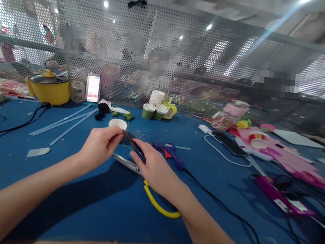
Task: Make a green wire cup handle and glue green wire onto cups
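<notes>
My left hand (101, 144) pinches one end of a thin dark strip (129, 138) above the blue table (88, 203). My right hand (153, 168) is closed on the strip's other end. A thin green thread (125, 143) hangs by the strip. Under my right hand lie yellow-handled scissors (134, 165), blades pointing left, handle loop (160, 208) near my wrist. A blue glue gun (170, 152) with an orange trigger lies just beyond my right hand, its black cord (228, 212) running to the table's front right.
A roll of white tape (118, 123), clear glue sticks (62, 123), small green and white cups (154, 107) and a yellow electric pot (49, 86) stand further back. A phone on a charger (229, 143), pink items (282, 153) and cables lie right. Other people sit behind the mesh screen (188, 50).
</notes>
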`<state>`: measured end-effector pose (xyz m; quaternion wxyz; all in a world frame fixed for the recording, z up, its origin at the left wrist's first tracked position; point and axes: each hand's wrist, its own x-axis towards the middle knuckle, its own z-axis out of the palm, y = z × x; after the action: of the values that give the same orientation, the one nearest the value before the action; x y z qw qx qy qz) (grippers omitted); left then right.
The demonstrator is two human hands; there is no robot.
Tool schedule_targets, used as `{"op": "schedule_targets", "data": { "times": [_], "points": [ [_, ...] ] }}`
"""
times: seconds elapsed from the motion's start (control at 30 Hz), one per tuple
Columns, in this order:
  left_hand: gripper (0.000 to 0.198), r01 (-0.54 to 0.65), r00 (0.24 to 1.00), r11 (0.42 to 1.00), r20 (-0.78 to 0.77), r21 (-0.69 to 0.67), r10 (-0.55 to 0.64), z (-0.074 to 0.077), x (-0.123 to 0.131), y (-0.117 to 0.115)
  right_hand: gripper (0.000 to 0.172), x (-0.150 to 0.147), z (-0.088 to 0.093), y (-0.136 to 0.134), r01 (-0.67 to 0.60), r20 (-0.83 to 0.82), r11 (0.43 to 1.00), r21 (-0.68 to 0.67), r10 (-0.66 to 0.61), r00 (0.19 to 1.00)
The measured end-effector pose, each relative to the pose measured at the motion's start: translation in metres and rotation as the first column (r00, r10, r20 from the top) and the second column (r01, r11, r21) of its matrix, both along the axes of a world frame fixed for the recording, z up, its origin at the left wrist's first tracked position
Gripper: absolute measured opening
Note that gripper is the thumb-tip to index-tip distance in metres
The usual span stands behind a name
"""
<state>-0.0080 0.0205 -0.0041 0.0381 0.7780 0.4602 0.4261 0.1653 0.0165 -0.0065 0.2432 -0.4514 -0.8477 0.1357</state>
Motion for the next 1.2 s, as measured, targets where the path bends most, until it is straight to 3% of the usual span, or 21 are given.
{"op": "schedule_targets", "data": {
  "times": [0.13, 0.23, 0.37, 0.57, 0.63, 0.67, 0.73, 0.8, 0.87, 0.93, 0.97, 1.07, 1.13, 1.2],
  "points": [
    [0.024, -0.057, 0.983, 0.978, -0.162, 0.199, 0.090, -0.007, -0.001, 0.005, 0.040, -0.002, 0.000, -0.002, 0.026, -0.017, 0.993, -0.113, -0.028, 0.999],
    [0.024, -0.071, 0.977, 0.976, -0.182, 0.207, 0.110, -0.007, -0.001, 0.006, 0.039, -0.001, 0.002, -0.002, -0.042, -0.095, 0.981, -0.191, 0.024, 0.995],
    [0.018, -0.064, 0.994, 0.997, -0.082, 0.035, 0.067, -0.004, 0.000, 0.004, 0.038, 0.001, 0.003, -0.001, -0.108, -0.163, 0.965, -0.238, 0.070, 0.984],
    [0.018, -0.049, 0.999, 0.990, 0.015, -0.136, 0.051, 0.002, 0.001, 0.002, 0.035, -0.001, 0.000, -0.001, -0.024, -0.101, 0.987, -0.156, 0.008, 0.995],
    [0.020, 0.035, 0.996, 0.960, 0.088, -0.278, -0.011, 0.008, -0.002, 0.003, 0.035, -0.002, -0.001, 0.000, 0.003, -0.055, 0.993, -0.119, -0.010, 0.998],
    [0.022, 0.122, 0.985, 0.914, 0.157, -0.386, -0.066, 0.012, -0.005, 0.004, 0.036, -0.001, -0.001, 0.001, 0.009, -0.038, 0.996, -0.086, -0.012, 0.999],
    [0.026, 0.377, 0.904, 0.712, 0.403, -0.592, -0.144, 0.019, -0.012, 0.005, 0.036, 0.000, 0.000, 0.002, -0.013, -0.022, 1.000, -0.009, 0.013, 1.000],
    [0.024, 0.599, 0.775, 0.471, 0.618, -0.648, -0.135, 0.024, -0.020, 0.006, 0.036, 0.002, 0.000, 0.004, -0.079, -0.009, 0.995, 0.061, 0.080, 0.997],
    [0.021, 0.732, 0.665, 0.282, 0.740, -0.620, -0.101, 0.025, -0.025, 0.007, 0.037, 0.005, 0.001, 0.005, -0.143, 0.013, 0.983, 0.116, 0.142, 0.990],
    [0.017, 0.801, 0.590, 0.175, 0.805, -0.573, -0.068, 0.022, -0.027, 0.008, 0.037, 0.007, 0.003, 0.006, -0.186, 0.039, 0.970, 0.156, 0.182, 0.982],
    [0.015, 0.824, 0.559, 0.154, 0.828, -0.546, -0.052, 0.020, -0.027, 0.008, 0.037, 0.008, 0.004, 0.006, -0.197, 0.048, 0.966, 0.170, 0.191, 0.980],
    [0.013, 0.856, 0.491, 0.205, 0.870, -0.474, -0.037, 0.015, -0.022, 0.007, 0.037, 0.009, 0.007, 0.005, -0.190, 0.065, 0.963, 0.190, 0.181, 0.981],
    [0.014, 0.839, 0.492, 0.293, 0.869, -0.458, -0.050, 0.013, -0.018, 0.006, 0.038, 0.009, 0.009, 0.005, -0.162, 0.078, 0.967, 0.197, 0.149, 0.986],
    [0.015, 0.787, 0.540, 0.397, 0.839, -0.472, -0.072, 0.013, -0.014, 0.005, 0.040, 0.009, 0.010, 0.005, -0.137, 0.091, 0.971, 0.198, 0.121, 0.988]
  ]
}}
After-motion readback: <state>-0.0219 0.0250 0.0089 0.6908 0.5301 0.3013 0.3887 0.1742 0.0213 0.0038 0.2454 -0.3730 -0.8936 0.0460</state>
